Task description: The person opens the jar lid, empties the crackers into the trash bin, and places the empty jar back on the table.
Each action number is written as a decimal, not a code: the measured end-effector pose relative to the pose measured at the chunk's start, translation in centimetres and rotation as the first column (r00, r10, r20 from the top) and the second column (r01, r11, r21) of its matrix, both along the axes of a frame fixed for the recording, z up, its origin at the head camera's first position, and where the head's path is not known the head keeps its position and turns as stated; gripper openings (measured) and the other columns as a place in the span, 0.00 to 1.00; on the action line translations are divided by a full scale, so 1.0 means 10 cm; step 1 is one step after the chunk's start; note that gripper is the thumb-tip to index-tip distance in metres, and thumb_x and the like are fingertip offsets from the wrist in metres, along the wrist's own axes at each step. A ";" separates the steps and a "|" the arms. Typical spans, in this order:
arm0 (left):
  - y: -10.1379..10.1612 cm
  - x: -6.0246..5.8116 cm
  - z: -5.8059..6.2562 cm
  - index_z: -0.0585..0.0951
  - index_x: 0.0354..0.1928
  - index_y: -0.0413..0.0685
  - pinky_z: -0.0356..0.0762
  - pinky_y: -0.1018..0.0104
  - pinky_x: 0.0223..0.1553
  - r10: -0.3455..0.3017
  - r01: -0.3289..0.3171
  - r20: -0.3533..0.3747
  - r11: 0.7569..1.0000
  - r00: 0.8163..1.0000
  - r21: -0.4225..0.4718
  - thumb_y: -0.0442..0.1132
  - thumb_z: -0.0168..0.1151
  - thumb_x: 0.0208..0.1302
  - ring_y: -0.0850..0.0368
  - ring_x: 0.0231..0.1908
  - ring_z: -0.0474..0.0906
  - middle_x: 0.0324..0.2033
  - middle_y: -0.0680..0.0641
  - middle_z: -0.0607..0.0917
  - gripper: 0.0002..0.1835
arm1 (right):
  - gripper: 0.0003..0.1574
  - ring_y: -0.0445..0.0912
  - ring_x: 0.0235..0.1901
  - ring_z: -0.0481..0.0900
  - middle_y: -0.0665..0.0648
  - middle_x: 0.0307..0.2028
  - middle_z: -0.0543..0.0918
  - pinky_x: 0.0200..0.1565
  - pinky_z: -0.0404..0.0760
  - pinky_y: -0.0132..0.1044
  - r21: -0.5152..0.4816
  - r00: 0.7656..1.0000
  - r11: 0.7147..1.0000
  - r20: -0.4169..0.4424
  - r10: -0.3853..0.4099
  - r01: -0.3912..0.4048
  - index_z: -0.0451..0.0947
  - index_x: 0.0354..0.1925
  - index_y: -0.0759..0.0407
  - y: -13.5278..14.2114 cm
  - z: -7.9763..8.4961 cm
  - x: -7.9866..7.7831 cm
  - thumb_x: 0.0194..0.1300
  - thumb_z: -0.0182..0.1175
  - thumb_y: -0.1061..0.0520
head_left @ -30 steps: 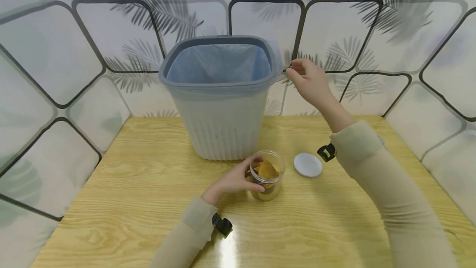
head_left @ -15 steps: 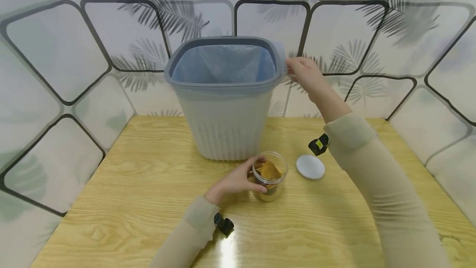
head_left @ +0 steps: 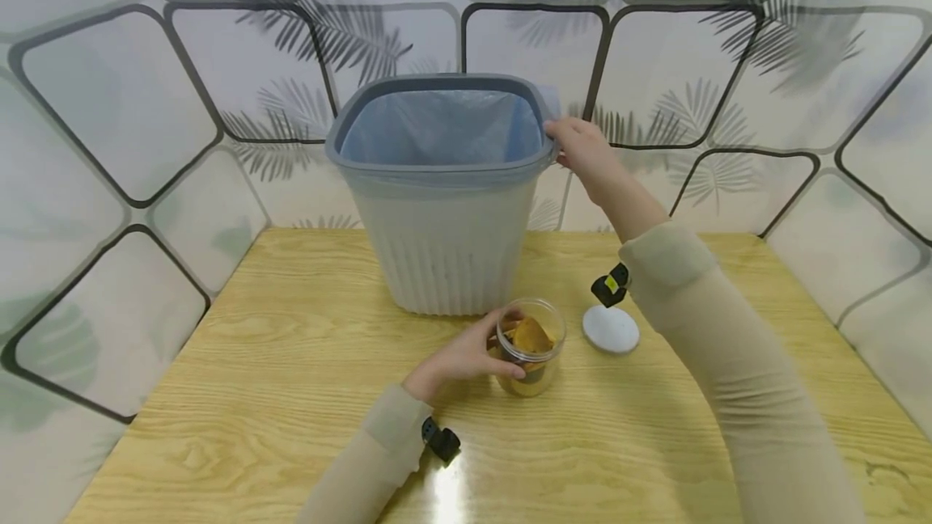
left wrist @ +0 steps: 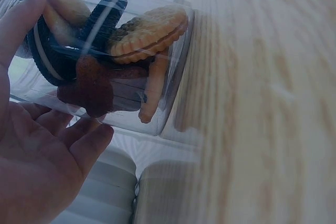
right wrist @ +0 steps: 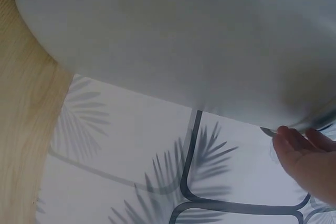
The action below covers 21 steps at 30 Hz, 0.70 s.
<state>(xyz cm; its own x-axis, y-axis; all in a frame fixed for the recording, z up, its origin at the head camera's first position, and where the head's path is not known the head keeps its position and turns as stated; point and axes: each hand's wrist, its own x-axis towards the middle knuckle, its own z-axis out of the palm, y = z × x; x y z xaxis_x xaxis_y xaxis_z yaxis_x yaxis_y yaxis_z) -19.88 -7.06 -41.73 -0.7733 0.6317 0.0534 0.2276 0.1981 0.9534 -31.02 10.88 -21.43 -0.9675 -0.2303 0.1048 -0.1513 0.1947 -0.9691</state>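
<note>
My left hand [head_left: 466, 352] grips a clear plastic jar [head_left: 544, 374] that stands uncovered on the table. Through its wall in the left wrist view, sandwich cookies [left wrist: 149, 32] show, some dark with a white filling, others golden. At the back, a trash can [head_left: 444, 241] with a grey rim and white ribbed body stands upright, lined with a thin plastic bag [head_left: 437, 124]. My right hand [head_left: 588, 154] holds the right side of that rim, thumb on top and fingers underneath. The right wrist view shows the curled fingers [right wrist: 294, 153] beside the can's upper edge; their tips are partly hidden.
A round white lid [head_left: 610, 330] lies on the wood-grain table [head_left: 277, 362], right of the jar. Behind the can rises a wall [head_left: 531, 47] patterned with dark lines and leaves, and similar side walls close in left and right.
My right hand has moved left from beside the trash can onto its rim. My left hand keeps its grip on the jar. The head view has shifted slightly.
</note>
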 end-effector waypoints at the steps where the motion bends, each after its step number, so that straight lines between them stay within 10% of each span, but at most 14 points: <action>1: 0.00 0.00 0.00 0.50 0.66 0.39 0.56 0.65 0.58 -0.001 0.001 0.001 1.000 1.000 0.001 0.34 0.67 0.49 0.54 0.61 0.54 0.62 0.48 0.59 0.46 | 0.23 0.47 0.52 0.64 0.59 0.46 0.68 0.58 0.58 0.40 -0.012 1.000 1.000 -0.011 0.001 -0.002 0.66 0.48 0.69 -0.01 -0.01 0.00 0.68 0.42 0.50; 21: 0.00 0.00 0.01 0.50 0.66 0.40 0.56 0.63 0.58 -0.004 0.003 -0.015 1.000 1.000 -0.011 0.35 0.68 0.48 0.53 0.61 0.55 0.62 0.46 0.59 0.47 | 0.32 0.51 0.61 0.53 0.64 0.63 0.52 0.60 0.55 0.35 -0.301 0.987 0.943 -0.117 0.113 -0.144 0.47 0.66 0.66 -0.09 -0.16 -0.01 0.66 0.38 0.59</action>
